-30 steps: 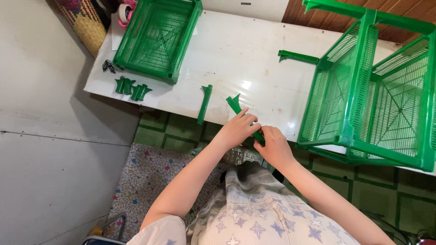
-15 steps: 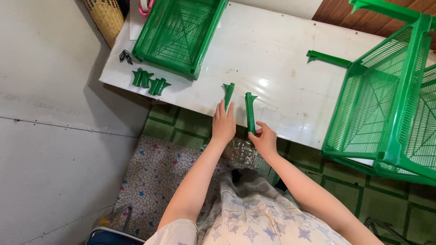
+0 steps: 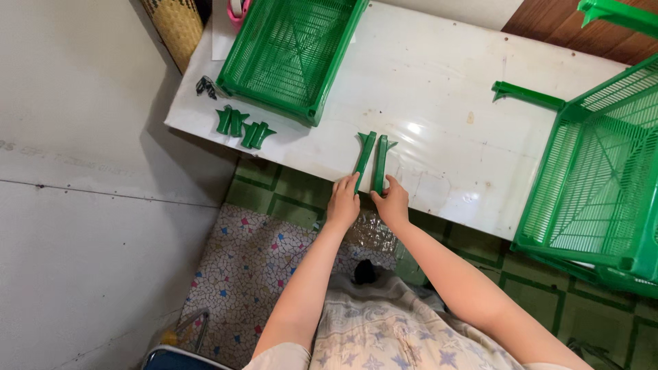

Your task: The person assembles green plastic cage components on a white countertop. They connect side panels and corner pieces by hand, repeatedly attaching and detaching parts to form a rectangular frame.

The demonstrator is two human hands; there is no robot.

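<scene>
Where two green leg pieces were held upright half a second ago, both now lie flat, parallel, on tabletop (image 3: 439, 89) near front edge: left piece (image 3: 364, 156), right piece (image 3: 380, 161). Left hand (image 3: 343, 204) and right hand (image 3: 393, 205) rest loosely open, fingertips at near ends, gripping nothing. Pair reads as aligned, set down.

The white tabletop (image 3: 439, 82) lies bare through its middle. A green basket (image 3: 291, 55) blocks the far-left corner, 2 pairs of short green pieces (image 3: 243, 127) sit at the left edge, and a green rack (image 3: 596, 185) crowds the right edge.
</scene>
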